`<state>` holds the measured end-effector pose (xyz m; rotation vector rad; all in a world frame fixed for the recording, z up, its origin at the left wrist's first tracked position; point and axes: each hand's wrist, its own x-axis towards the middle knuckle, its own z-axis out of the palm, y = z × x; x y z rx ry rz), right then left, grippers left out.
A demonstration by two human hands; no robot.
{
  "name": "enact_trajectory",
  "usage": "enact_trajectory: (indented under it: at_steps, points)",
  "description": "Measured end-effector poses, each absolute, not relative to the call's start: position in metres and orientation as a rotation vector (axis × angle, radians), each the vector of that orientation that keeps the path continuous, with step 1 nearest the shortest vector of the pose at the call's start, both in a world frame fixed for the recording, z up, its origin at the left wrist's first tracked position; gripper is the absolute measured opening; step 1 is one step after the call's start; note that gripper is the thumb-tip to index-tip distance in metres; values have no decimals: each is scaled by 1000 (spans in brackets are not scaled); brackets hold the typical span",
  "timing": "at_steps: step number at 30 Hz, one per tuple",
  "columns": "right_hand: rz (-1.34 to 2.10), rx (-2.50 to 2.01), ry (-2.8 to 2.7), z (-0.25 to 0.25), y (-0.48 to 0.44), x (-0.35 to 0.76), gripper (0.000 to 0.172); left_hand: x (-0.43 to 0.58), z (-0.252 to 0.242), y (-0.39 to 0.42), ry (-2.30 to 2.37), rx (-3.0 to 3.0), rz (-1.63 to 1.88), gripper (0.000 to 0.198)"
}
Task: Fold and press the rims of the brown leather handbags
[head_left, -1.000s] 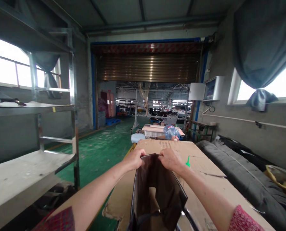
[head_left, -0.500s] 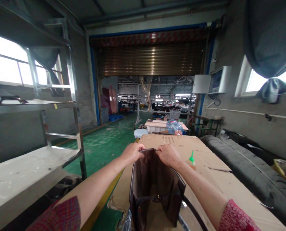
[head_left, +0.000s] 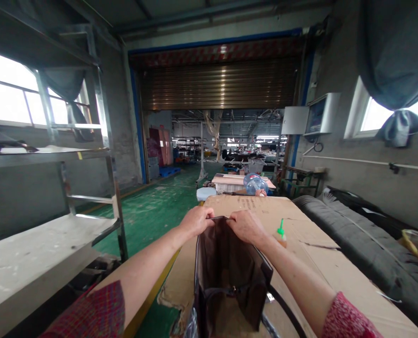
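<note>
Brown bag (head_left: 226, 267): near, mouth open, over the cardboard (head_left: 314, 277)
Left hand (head_left: 197, 221): pinching the bag's far rim, left side
Right hand (head_left: 247, 226): pinching the same rim, farther right
Green-tipped bottle (head_left: 281, 232): right of bag

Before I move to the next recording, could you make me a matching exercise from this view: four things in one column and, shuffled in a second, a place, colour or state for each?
Things
1. dark brown bag
2. squeeze bottle
3. roll-up shutter
4. water jug

Places, colours, states
A. lowered partway
B. see-through blue, beyond the far edge of the cardboard
C. pinched by the left hand and the right hand
D. green-tipped, upright on the cardboard

Pairs: 1-C, 2-D, 3-A, 4-B
</note>
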<state>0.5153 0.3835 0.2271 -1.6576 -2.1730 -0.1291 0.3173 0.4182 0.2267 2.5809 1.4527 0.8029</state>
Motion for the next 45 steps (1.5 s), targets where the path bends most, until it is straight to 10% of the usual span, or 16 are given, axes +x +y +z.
enact_trajectory:
  at_steps: [45]
  points:
    - [-28, -1550, -2279, 235, 401, 510, 25, 330, 231, 412, 1351, 2603, 879, 3]
